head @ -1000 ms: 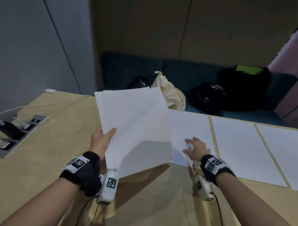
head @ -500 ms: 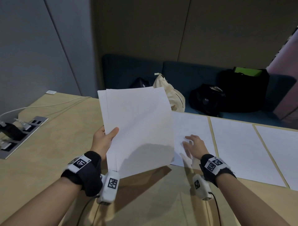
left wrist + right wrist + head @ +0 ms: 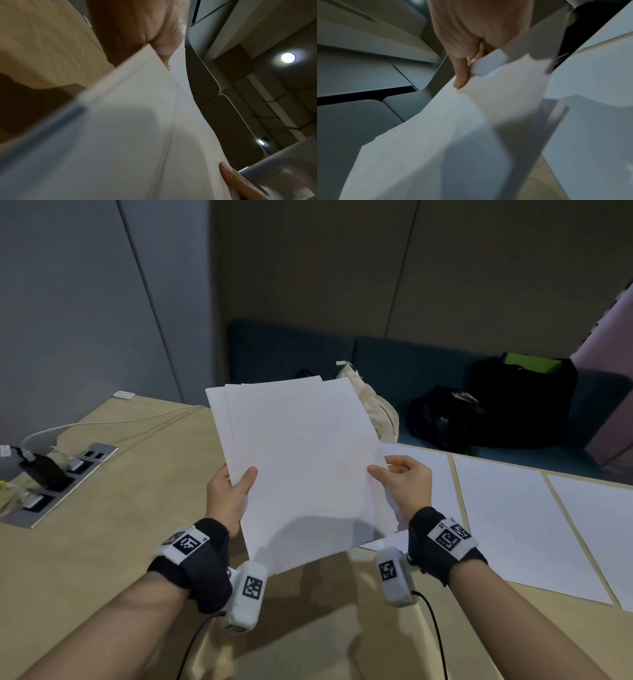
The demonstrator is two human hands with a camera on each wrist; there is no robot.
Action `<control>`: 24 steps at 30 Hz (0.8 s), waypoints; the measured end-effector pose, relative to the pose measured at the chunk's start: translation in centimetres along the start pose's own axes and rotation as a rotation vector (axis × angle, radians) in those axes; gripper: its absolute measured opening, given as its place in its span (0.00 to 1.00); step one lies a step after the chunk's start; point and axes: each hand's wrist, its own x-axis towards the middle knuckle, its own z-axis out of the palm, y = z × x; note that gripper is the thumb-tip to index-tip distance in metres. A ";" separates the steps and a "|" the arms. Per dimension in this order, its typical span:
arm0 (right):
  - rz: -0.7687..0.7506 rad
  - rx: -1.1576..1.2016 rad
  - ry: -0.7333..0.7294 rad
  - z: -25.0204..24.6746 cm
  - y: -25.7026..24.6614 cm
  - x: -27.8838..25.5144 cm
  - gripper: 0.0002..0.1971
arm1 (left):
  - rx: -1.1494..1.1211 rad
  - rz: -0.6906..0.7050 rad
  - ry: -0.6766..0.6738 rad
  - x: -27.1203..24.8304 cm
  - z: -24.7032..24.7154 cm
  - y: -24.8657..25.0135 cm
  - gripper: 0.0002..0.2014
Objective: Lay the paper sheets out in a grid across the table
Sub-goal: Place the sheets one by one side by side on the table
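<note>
I hold a stack of white paper sheets tilted above the wooden table. My left hand grips the stack's left edge, thumb on top. My right hand pinches the stack's right edge, thumb on the top sheet. In the left wrist view the stack fills the frame under my left hand. In the right wrist view my right hand pinches the sheet edge. Three single sheets lie flat in a row on the table: one partly behind my right hand, a second, a third at the right edge.
A power socket strip with plugs and a white cable is set into the table at the left. Beyond the table, a blue bench carries a cream bag and black bags.
My right hand has lifted off the sheet lying on the table and moved left to pinch the right edge of the held stack. The left hand still holds the stack.
</note>
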 end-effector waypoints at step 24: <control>-0.012 -0.130 0.023 5.7 2.0 2.1 0.06 | -0.061 0.080 0.265 2.1 -7.3 2.8 0.19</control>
